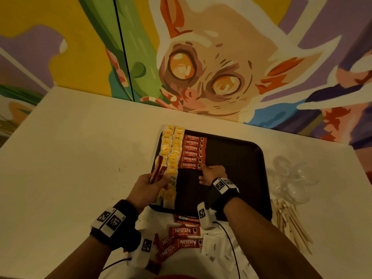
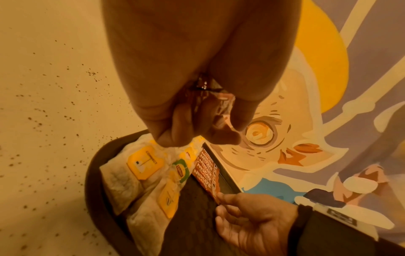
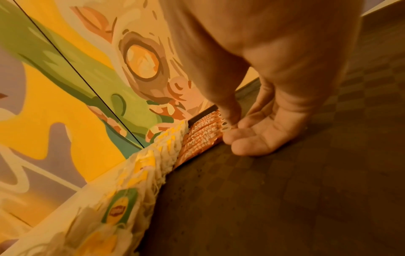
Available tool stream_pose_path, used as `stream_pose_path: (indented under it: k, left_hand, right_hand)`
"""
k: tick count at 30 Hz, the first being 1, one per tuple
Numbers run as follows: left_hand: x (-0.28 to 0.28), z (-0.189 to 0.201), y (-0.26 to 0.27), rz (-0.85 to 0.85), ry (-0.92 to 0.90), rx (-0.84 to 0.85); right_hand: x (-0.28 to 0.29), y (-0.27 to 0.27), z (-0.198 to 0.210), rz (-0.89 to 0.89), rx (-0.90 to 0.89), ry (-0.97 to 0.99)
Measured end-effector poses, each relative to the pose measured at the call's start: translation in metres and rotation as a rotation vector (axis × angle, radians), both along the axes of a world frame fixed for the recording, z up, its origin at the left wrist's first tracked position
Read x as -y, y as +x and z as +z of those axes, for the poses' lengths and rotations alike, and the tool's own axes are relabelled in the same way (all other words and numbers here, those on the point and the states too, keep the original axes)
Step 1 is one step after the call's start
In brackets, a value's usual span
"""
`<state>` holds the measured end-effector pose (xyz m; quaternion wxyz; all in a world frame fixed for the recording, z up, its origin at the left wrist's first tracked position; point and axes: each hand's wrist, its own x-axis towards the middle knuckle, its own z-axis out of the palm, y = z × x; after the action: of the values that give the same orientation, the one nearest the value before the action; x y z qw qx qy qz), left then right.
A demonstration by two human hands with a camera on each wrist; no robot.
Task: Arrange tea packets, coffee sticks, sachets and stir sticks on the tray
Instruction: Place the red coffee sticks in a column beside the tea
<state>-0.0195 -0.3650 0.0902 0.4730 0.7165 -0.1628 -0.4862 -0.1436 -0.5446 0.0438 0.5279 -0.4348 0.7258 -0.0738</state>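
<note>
A dark tray (image 1: 231, 168) lies on the pale table. Yellow tea packets (image 1: 171, 150) fill two columns along its left side, with a column of several red coffee sticks (image 1: 193, 152) beside them. My right hand (image 1: 203, 170) rests low on the tray, thumb and fingertip pinching the right end of the nearest coffee stick (image 1: 190, 165). The right wrist view shows that pinch (image 3: 231, 129) by the sticks (image 3: 199, 138). My left hand (image 1: 155, 182) hovers over the near tea packets (image 2: 144, 162) and grips a few coffee sticks (image 1: 158, 170), partly hidden by the fingers (image 2: 179, 124).
Loose coffee sticks (image 1: 184, 231) and white sachets (image 1: 219, 244) lie at the table's near edge. Wooden stir sticks (image 1: 289, 222) and a clear plastic bag (image 1: 291, 178) sit right of the tray. Dark specks (image 1: 120, 170) dot the table to the left. A painted wall stands behind.
</note>
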Motion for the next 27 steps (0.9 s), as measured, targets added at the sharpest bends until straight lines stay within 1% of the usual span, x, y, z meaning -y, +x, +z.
stream_pose_path:
  k: [2,5,6,8,11,13,15,17,21,24,27]
  left_hand:
    - [-0.001,0.001,0.0,0.001,-0.008,-0.014]
    - [-0.003,0.002,0.0,0.006,-0.02,-0.035]
    - [-0.003,0.002,0.0,0.004,-0.024,-0.044]
    - [-0.004,0.003,-0.002,-0.012,-0.032,-0.048]
    - [-0.004,0.007,-0.005,-0.059,-0.025,-0.028]
    - [-0.005,0.01,-0.007,-0.069,-0.038,-0.091]
    - [-0.005,0.013,-0.011,-0.048,-0.063,-0.216]
    - [-0.006,0.016,-0.014,-0.025,-0.079,-0.302]
    - [-0.01,0.021,-0.018,-0.016,-0.11,-0.336]
    - [-0.014,0.023,-0.019,-0.008,-0.114,-0.274]
    - [-0.019,0.019,-0.017,-0.013,-0.094,-0.164]
  right_hand:
    - [-0.003,-0.003,0.001,0.005,0.006,-0.013]
    - [-0.015,-0.006,0.007,0.095,0.0,-0.153]
    - [-0.021,-0.006,0.011,0.134,0.037,-0.199]
    - [-0.033,-0.004,0.025,0.238,0.179,-0.22]
    - [-0.052,-0.002,0.051,0.483,0.421,-0.191]
    - [-0.062,-0.002,0.064,0.623,0.515,-0.171]
    - [-0.071,-0.003,0.069,0.701,0.559,-0.168]
    - [-0.078,-0.004,0.069,0.705,0.575,-0.214]
    - [-0.083,-0.007,0.066,0.601,0.567,-0.302]
    - [-0.08,-0.012,0.064,0.518,0.542,-0.3]
    - [-0.078,-0.019,0.066,0.38,0.589,-0.289]
